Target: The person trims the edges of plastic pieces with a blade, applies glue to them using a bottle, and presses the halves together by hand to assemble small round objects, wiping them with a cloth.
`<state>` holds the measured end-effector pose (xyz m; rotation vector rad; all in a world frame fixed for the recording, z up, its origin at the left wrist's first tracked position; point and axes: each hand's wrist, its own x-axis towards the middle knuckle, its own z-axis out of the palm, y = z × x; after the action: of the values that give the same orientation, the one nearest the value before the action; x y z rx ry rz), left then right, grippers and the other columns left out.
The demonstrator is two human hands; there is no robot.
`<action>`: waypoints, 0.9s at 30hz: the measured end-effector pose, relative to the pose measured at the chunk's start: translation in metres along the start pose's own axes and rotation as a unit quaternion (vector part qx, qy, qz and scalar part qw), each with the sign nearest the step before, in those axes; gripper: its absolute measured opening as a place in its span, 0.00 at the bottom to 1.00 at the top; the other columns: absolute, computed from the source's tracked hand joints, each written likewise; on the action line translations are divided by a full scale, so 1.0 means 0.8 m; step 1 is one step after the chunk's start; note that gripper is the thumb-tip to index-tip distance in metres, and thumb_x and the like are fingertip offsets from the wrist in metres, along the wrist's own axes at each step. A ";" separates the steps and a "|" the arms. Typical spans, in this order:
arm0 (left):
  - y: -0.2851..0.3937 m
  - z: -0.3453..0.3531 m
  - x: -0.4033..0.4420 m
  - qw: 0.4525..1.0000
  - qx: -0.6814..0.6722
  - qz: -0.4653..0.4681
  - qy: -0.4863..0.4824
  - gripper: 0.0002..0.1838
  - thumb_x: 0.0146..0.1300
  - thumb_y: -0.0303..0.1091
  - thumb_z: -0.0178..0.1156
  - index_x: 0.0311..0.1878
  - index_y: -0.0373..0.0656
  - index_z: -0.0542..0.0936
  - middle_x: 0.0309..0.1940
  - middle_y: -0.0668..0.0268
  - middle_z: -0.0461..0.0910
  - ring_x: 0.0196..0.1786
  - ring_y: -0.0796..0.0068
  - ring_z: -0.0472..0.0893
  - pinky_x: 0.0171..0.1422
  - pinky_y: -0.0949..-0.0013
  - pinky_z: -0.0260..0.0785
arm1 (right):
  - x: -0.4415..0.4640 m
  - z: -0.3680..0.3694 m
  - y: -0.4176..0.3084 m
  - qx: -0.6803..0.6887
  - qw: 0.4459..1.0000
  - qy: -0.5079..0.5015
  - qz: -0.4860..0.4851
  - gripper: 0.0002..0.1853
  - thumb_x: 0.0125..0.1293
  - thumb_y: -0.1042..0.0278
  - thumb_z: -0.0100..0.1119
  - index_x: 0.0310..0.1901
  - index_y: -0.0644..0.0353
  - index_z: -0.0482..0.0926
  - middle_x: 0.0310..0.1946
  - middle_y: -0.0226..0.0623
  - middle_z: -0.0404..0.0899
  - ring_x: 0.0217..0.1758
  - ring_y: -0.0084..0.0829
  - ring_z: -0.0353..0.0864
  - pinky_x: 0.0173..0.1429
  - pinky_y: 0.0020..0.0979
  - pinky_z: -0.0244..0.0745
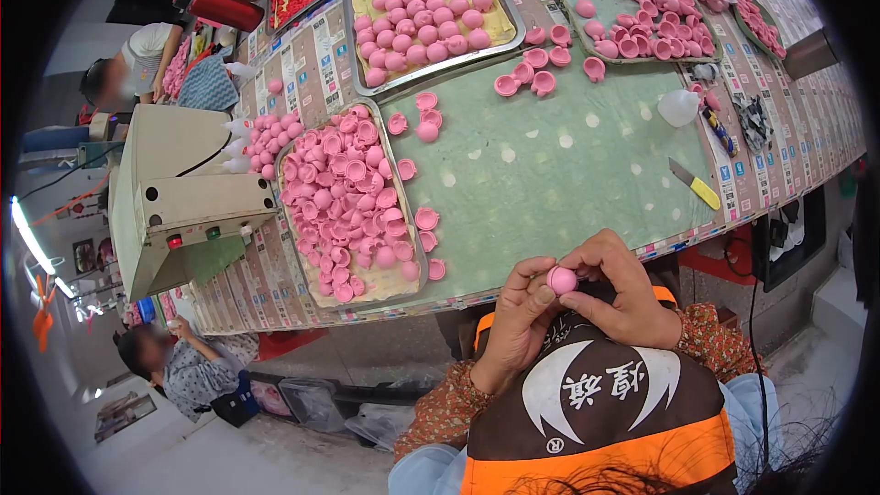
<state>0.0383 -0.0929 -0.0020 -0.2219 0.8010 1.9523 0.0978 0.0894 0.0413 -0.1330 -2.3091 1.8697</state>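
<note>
Between the fingertips of both hands is a small pink ball (561, 280), with a seam line across it. My left hand (521, 316) pinches it from the left, and my right hand (619, 289) grips it from the right, over my apron at the table's front edge. Left of the hands, a tray (423, 266) is heaped with pink half shells, several of them lying loose along its right side. A metal tray (509, 2) farther back carries whole pink balls on a yellowish lining.
A yellow-handled knife (701, 188) and a white squeeze bottle (678, 107) lie on the right. A beige machine (197, 192) stands at the left. Another tray (642, 57) of pink shells is at the back right. Two other people sit at the left.
</note>
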 end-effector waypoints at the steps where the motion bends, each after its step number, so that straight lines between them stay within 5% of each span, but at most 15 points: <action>1: -0.001 -0.001 0.000 1.000 0.000 -0.001 0.000 0.20 0.72 0.34 0.63 0.64 0.50 0.73 0.57 0.62 0.80 0.61 0.69 0.79 0.66 0.61 0.74 | -0.001 0.000 0.000 0.016 1.000 0.000 0.015 0.19 0.61 0.74 0.71 0.53 0.59 0.76 0.43 0.34 0.72 0.40 0.25 0.72 0.44 0.26 0.69; 7: -0.002 0.003 0.002 0.999 -0.028 0.012 -0.019 0.17 0.71 0.29 0.63 0.61 0.45 0.74 0.55 0.65 0.82 0.59 0.75 0.80 0.66 0.66 0.73 | -0.003 -0.003 0.001 0.052 0.998 -0.002 0.046 0.18 0.59 0.74 0.74 0.50 0.59 0.79 0.40 0.32 0.73 0.40 0.23 0.72 0.43 0.25 0.68; 12: -0.004 0.003 0.004 0.999 0.000 0.024 -0.044 0.15 0.72 0.32 0.63 0.59 0.48 0.75 0.59 0.60 0.79 0.62 0.65 0.78 0.70 0.58 0.70 | -0.004 -0.003 0.010 0.054 0.998 0.003 0.036 0.19 0.56 0.73 0.76 0.49 0.58 0.80 0.38 0.32 0.75 0.39 0.24 0.73 0.43 0.26 0.68; 19: -0.001 0.006 0.002 0.999 -0.004 0.017 -0.036 0.18 0.70 0.31 0.64 0.61 0.47 0.74 0.59 0.60 0.76 0.60 0.68 0.77 0.68 0.60 0.71 | 0.005 -0.002 0.013 -0.116 0.984 0.036 -0.131 0.20 0.51 0.75 0.77 0.46 0.57 0.82 0.35 0.34 0.78 0.37 0.35 0.74 0.42 0.32 0.68; 23: 0.009 0.016 -0.003 0.990 0.134 0.042 -0.019 0.22 0.71 0.29 0.63 0.65 0.41 0.70 0.57 0.62 0.76 0.60 0.73 0.76 0.68 0.66 0.68 | 0.002 -0.001 0.012 -0.253 0.945 0.032 -0.206 0.20 0.52 0.72 0.76 0.48 0.56 0.82 0.36 0.34 0.77 0.37 0.37 0.74 0.42 0.35 0.69; 27: 0.014 0.016 -0.006 0.986 0.153 0.065 -0.024 0.22 0.72 0.27 0.61 0.67 0.40 0.68 0.57 0.62 0.76 0.62 0.73 0.75 0.70 0.67 0.65 | 0.004 -0.004 0.012 -0.172 0.974 0.045 -0.137 0.20 0.53 0.70 0.77 0.48 0.57 0.82 0.40 0.37 0.76 0.40 0.37 0.74 0.43 0.35 0.69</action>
<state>0.0333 -0.0917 0.0150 0.0629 1.0926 1.9160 0.0948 0.0950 0.0331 0.0555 -2.4229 1.3003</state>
